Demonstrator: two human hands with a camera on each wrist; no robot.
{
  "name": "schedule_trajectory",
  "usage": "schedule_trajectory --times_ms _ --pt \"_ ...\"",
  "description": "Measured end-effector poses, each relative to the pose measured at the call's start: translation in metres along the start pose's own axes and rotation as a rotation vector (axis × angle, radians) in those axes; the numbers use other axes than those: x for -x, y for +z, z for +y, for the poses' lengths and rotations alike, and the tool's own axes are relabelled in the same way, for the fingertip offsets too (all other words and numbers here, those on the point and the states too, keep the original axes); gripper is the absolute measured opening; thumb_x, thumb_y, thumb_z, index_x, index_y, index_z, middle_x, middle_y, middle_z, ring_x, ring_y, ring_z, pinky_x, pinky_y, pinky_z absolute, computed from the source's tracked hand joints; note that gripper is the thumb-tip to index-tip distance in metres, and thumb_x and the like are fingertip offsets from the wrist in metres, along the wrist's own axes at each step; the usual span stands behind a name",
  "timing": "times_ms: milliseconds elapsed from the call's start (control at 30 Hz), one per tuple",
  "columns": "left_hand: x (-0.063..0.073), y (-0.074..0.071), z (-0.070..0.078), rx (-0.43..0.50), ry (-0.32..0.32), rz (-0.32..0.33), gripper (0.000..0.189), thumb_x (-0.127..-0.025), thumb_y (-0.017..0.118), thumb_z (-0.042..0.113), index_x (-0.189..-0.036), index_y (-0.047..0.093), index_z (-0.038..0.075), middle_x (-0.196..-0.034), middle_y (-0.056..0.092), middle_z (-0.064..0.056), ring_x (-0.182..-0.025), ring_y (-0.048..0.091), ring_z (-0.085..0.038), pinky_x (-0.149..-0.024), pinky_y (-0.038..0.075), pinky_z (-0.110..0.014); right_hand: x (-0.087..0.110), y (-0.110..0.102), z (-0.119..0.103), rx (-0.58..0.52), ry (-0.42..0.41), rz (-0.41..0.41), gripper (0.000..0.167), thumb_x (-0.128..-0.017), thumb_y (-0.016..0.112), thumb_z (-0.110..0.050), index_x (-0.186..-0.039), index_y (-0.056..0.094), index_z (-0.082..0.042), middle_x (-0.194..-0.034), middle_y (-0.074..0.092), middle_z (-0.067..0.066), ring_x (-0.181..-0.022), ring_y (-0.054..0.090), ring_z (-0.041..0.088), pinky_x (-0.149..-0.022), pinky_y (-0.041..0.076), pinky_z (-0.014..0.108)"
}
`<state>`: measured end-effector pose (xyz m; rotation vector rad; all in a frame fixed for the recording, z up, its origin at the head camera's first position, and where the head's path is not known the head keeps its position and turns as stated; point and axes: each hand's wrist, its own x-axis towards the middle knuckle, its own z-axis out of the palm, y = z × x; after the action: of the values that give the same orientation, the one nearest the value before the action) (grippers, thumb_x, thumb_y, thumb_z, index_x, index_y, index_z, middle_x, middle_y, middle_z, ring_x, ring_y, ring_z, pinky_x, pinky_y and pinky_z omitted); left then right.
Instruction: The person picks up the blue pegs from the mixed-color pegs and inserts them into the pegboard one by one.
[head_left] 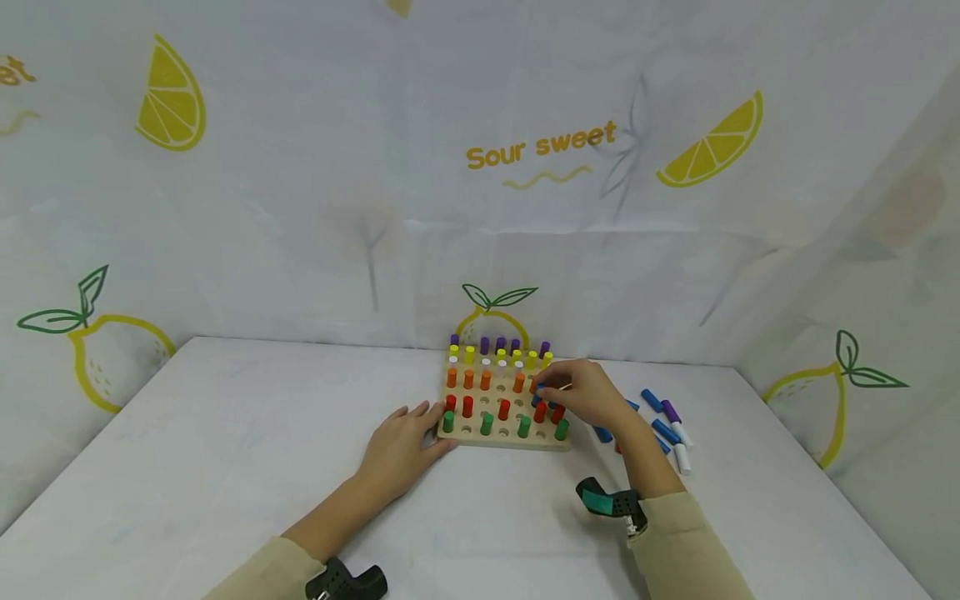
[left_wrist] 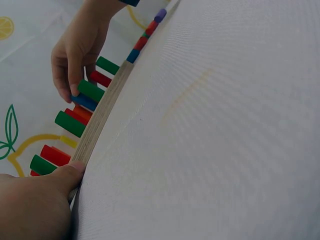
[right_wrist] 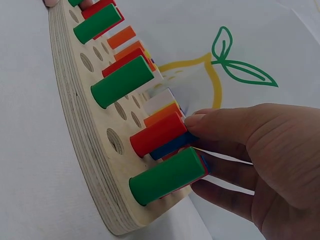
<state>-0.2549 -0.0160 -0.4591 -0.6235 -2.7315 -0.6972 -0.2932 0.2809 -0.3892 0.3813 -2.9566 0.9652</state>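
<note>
A wooden pegboard [head_left: 502, 444] stands on the white table, its coloured pegs upright in rows: green in front, then red, orange, white, yellow and purple. The left hand [head_left: 401, 450] holds the board's front left corner, its thumb [left_wrist: 70, 175] against the front edge. Over the right side of the board, the right hand [head_left: 588, 392] pinches a blue peg [right_wrist: 172, 146] between thumb and fingers, behind a red peg [right_wrist: 159, 135] and a green peg [right_wrist: 167, 176]. Whether the blue peg's lower end is in a hole is hidden.
Loose blue, purple and white pegs lie right of the board, among them a white peg [head_left: 682, 459] and a purple peg [head_left: 670, 410]; the right forearm hides some. A white cloth with lemon prints [head_left: 487, 325] hangs behind the table.
</note>
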Motion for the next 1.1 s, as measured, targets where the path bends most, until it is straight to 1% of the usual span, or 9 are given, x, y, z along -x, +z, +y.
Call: schedule_trajectory --times_ms 167,400,633,1000,1100 --pt "-0.0002 0.0010 -0.0007 0.006 -0.004 -0.002 0.060 -0.091 0.073 0.044 -0.136 0.064 0.006 -0.136 0.067 -0.016 -0.131 0.062 -0.031 -0.115 0.045 -0.051 0.0001 0.0001 -0.0008 -0.004 0.002 -0.004 0.017 -0.095 0.071 -0.017 -0.109 0.076 -0.009 -0.104 0.077 0.006 -0.098 0.071 0.021 -0.087 0.063 0.039" --pt "-0.0001 0.0013 -0.0009 0.005 0.004 -0.003 0.059 -0.090 0.075 0.041 -0.136 0.064 0.005 -0.135 0.067 -0.017 -0.130 0.062 -0.032 -0.114 0.046 -0.052 0.0015 -0.0007 -0.0005 0.004 0.000 -0.007 0.019 -0.095 0.071 -0.018 -0.111 0.076 -0.008 -0.105 0.076 0.007 -0.100 0.071 0.022 -0.088 0.062 0.040" --pt "-0.0003 0.0008 -0.0009 -0.001 0.003 -0.006 0.059 -0.090 0.075 0.040 -0.136 0.064 0.005 -0.135 0.067 -0.017 -0.130 0.062 -0.032 -0.114 0.046 -0.052 0.0012 -0.0006 -0.0001 0.014 -0.005 -0.005 0.019 -0.096 0.071 -0.018 -0.111 0.075 -0.008 -0.105 0.076 0.007 -0.100 0.071 0.023 -0.089 0.062 0.042" --pt "-0.0005 -0.0003 0.0012 0.005 -0.022 -0.017 0.060 -0.091 0.074 0.043 -0.137 0.063 0.007 -0.136 0.066 -0.016 -0.130 0.062 -0.032 -0.115 0.045 -0.051 -0.0004 0.0001 0.0018 0.020 -0.003 -0.002 0.018 -0.096 0.070 -0.017 -0.111 0.075 -0.009 -0.107 0.076 0.007 -0.101 0.072 0.024 -0.090 0.062 0.042" --pt "-0.0005 0.0000 0.0008 0.002 -0.018 -0.017 0.060 -0.091 0.074 0.043 -0.137 0.063 0.007 -0.136 0.066 -0.017 -0.129 0.062 -0.033 -0.115 0.045 -0.051 -0.0006 0.0001 0.0016 0.015 0.000 -0.007 0.019 -0.096 0.070 -0.016 -0.112 0.075 -0.008 -0.107 0.076 0.008 -0.101 0.072 0.024 -0.090 0.062 0.042"
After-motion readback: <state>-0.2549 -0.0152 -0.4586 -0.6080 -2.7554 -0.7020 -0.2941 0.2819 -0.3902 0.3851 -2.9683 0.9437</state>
